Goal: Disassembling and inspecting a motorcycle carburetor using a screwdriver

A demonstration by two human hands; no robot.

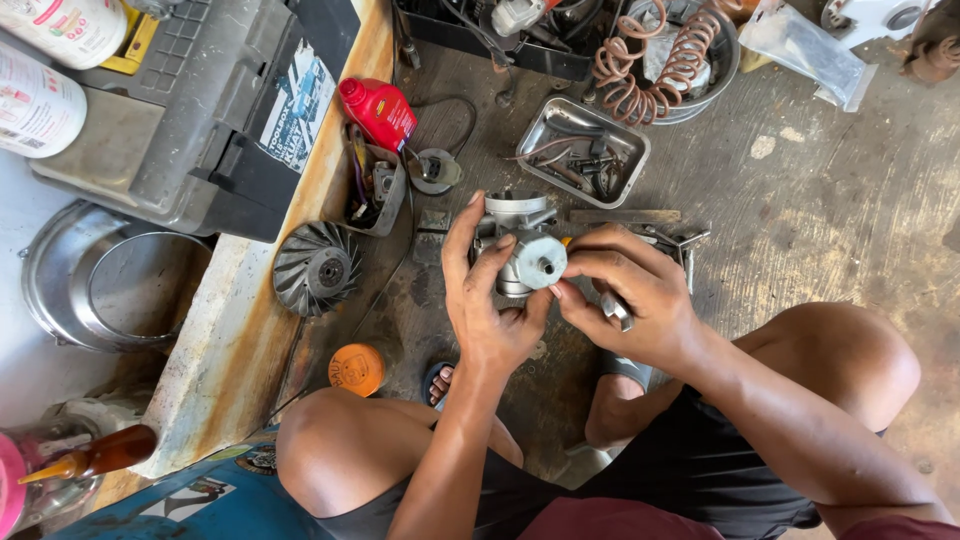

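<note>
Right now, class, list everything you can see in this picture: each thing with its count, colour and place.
metal engine part: 1, silver, held in both hands at centre
metal tray: 1, silver, on the floor above the hands, holding small parts
coiled hose: 1, copper-brown, in a bowl at top
red bottle: 1, red, lying by the plank's edge
fan wheel: 1, dark grey, left of the hands
orange cap: 1, orange, near the left knee
toolbox: 1, grey, upper left
left hand: 1, gripping the part
right hand: 1, on the part, also holding a small metal tool

metal part (520, 250) half hidden by hands, tray (590, 150) contents perhaps small fittings
</note>
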